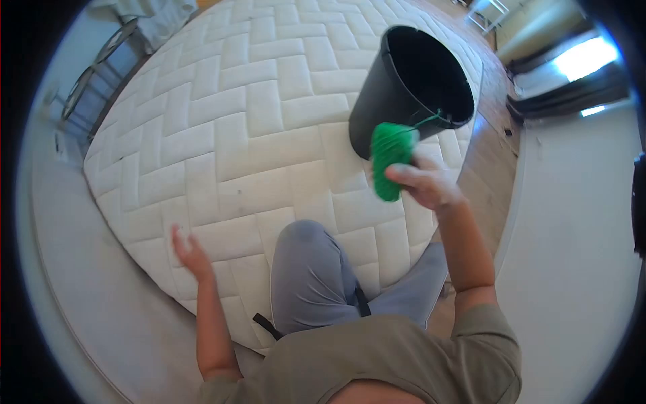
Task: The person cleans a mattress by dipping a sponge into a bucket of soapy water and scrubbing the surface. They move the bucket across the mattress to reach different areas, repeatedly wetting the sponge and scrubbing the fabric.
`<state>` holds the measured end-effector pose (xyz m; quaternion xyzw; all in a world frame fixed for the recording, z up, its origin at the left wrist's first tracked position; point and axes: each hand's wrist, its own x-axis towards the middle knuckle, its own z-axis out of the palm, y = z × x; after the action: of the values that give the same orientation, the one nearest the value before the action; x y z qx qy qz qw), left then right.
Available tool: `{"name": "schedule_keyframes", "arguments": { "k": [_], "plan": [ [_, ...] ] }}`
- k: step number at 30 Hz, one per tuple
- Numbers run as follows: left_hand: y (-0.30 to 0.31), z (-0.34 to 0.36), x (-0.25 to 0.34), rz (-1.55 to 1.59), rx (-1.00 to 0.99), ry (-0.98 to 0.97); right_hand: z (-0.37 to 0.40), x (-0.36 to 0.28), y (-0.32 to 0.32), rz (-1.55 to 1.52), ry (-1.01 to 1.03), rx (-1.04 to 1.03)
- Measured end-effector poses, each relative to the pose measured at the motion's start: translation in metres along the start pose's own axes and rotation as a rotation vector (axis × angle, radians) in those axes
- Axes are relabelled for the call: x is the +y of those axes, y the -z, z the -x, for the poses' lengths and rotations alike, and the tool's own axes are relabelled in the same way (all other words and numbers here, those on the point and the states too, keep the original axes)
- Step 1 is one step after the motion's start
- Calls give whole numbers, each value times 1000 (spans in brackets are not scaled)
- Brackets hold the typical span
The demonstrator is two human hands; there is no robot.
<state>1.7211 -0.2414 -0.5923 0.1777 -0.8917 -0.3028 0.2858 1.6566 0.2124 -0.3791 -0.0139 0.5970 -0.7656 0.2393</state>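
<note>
My right hand (431, 183) grips a bundle of bright green cord (391, 160), held up in front of a black bucket (383, 101). A thin green strand runs from the bundle to the bucket's rim. The bucket stands on a white quilted mattress (269, 135) with its opening tilted toward me; its inside is dark. My left hand (191, 254) is raised over the mattress's left part, fingers apart, holding nothing and slightly blurred.
My knees in grey trousers (309, 276) rest on the mattress's near part. A metal rack (94, 77) and a white curtain (158, 20) are at the upper left. Wooden floor (488, 155) runs along the right, beside a white wall (572, 236).
</note>
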Motion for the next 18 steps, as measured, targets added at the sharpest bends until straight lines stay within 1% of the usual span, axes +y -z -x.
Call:
{"name": "schedule_keyframes", "arguments": {
  "k": [1,2,3,4,5,6,7,8,9,10,11,12,13,14,15,16,17,18],
  "plan": [
    [-11,-2,24,36,-54,-74,5,-17,-11,154,161,163],
    [-20,-2,50,72,-99,-116,9,-32,-14,228,278,199],
    [-29,0,74,118,-119,-105,10,-43,-13,218,358,278],
    [-39,2,91,200,-110,-180,11,-55,-2,332,402,356],
    [-46,3,111,271,-90,-179,4,-66,4,424,522,530],
    [-46,3,131,332,-89,-227,-3,-84,11,685,620,586],
    [-38,2,149,368,-171,-240,-12,-102,16,949,719,641],
    [-35,2,155,313,-211,-287,-19,-116,18,1030,480,657],
    [-30,6,148,302,-210,-249,-29,-127,23,1115,249,688],
    [-29,8,141,179,-141,-305,-45,-129,36,1131,239,670],
    [-28,13,131,57,-87,-360,-61,-127,50,1180,116,550],
    [-28,15,107,-32,-56,-316,-76,-125,58,1220,-5,433],
    [-22,20,76,-126,-26,-272,-87,-122,57,1226,-24,423],
    [-15,22,42,-198,21,-202,-98,-118,52,1480,-234,409],
    [-6,18,9,-272,75,-137,-110,-115,47,1735,-452,341],
    [8,13,-16,-381,81,-108,-121,-111,46,1877,-550,264],
    [19,8,-35,-493,86,-79,-129,-110,45,1907,-556,205],
    [20,5,-49,-502,73,-59,-135,-106,44,1912,-542,169]
  ]
}}
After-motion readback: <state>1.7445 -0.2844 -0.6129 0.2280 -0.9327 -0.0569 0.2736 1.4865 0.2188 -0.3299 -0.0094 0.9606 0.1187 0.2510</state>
